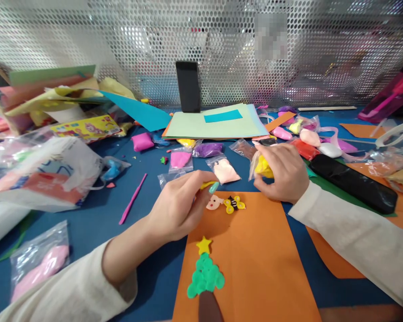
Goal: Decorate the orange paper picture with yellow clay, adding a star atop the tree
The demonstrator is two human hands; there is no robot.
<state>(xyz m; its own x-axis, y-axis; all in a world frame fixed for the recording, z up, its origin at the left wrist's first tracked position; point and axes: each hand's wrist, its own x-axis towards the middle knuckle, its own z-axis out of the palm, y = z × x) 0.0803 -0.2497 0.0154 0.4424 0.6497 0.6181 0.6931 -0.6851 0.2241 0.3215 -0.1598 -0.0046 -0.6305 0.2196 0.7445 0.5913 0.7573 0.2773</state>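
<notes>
Between the fingertips of my left hand (pixel 184 203) is a small bit of yellow clay (pixel 206 184), pinched above the top edge of an orange sheet (pixel 255 259). My right hand (pixel 282 174) grips a clear bag of yellow clay (pixel 263 167) just beyond the sheet's upper right corner. On the sheet, below my left hand, a pale clay face (pixel 214 202) sits beside a yellow and black clay bee (pixel 234 204). Lower down are a yellow clay star (pixel 204 245), a green clay treetop (pixel 205 275) and a brown trunk (pixel 209 307).
Bagged clay lies behind the sheet, including pink (pixel 180 158), purple (pixel 208 150) and cream (pixel 225 171). A phone (pixel 188 87) stands against the perforated metal panel (pixel 221 44). A magenta tool (pixel 133 199) lies left; a black case (pixel 354 183) lies right.
</notes>
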